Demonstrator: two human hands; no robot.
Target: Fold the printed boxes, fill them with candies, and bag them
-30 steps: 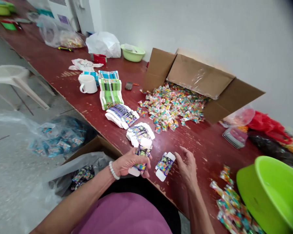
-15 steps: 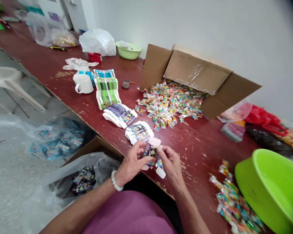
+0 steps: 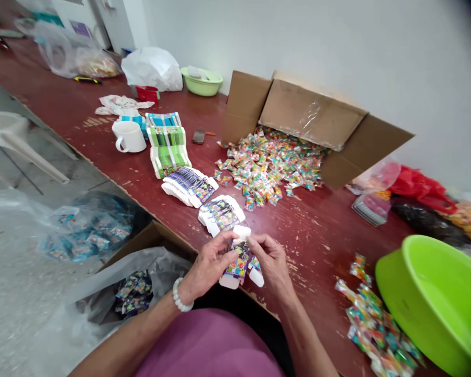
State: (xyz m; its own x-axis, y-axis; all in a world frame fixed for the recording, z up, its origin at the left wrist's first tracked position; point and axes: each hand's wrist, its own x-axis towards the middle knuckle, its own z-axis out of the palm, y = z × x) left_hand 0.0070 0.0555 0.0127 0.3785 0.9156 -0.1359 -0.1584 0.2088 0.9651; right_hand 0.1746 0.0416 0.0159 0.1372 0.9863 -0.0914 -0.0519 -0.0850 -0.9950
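Observation:
My left hand point(image 3: 209, 262) and my right hand point(image 3: 270, 262) meet at the near edge of the red table point(image 3: 102, 152) and both grip a small printed carton point(image 3: 237, 259) with white end flaps. The fingertips of both hands pinch its top flap. A second small carton point(image 3: 256, 272) lies partly under my right hand. Just beyond the hands lie fanned stacks of flat cartons point(image 3: 221, 213), with more stacks point(image 3: 188, 184) further off.
An open cardboard box point(image 3: 314, 118) on its side spills wrapped candies point(image 3: 270, 167). A lime green basin point(image 3: 439, 298) sits at the right beside more candy point(image 3: 372, 324). A white mug point(image 3: 129, 137), green-striped packs point(image 3: 167, 149) and a small green bowl point(image 3: 202, 81) stand further back. Below the table a box lined with a plastic bag point(image 3: 141, 283) holds cartons.
One second ago my hands were apart, the left holding one carton, another lying by the right hand. Now both hands have closed on one carton and raised its flap end.

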